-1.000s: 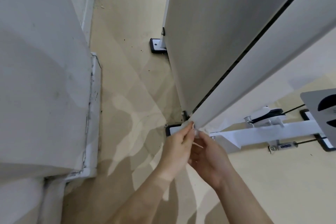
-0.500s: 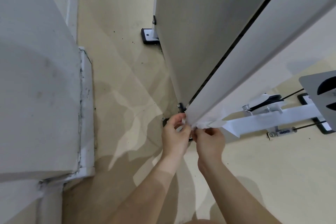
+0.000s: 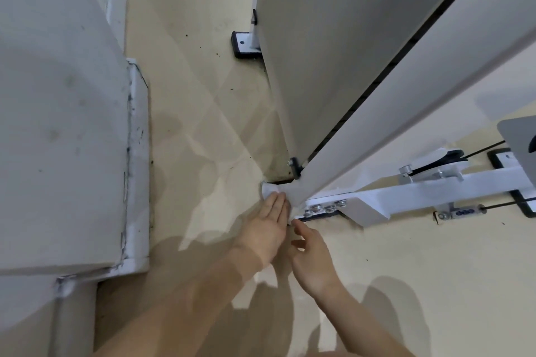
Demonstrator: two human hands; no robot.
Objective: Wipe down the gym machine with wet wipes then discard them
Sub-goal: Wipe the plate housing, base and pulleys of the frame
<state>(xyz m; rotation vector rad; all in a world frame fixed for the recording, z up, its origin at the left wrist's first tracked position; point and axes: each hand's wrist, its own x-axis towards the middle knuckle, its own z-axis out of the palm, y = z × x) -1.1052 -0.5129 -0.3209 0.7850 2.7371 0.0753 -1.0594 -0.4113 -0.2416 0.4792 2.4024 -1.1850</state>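
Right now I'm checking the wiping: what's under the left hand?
A white wet wipe, pressed by the left hand with straight fingers at the foot of the gym machine. Only its edge beyond the hand shows; the rest is covered.

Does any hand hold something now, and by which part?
Nothing is gripped. The left hand presses the wet wipe with straight fingers against the foot of the machine post; the right hand is open, empty.

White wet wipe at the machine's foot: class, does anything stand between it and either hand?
Nothing visible does. The left hand presses the crumpled white wet wipe against the foot of the white metal upright with straight fingers. The right hand hangs open just beside it, nothing between.
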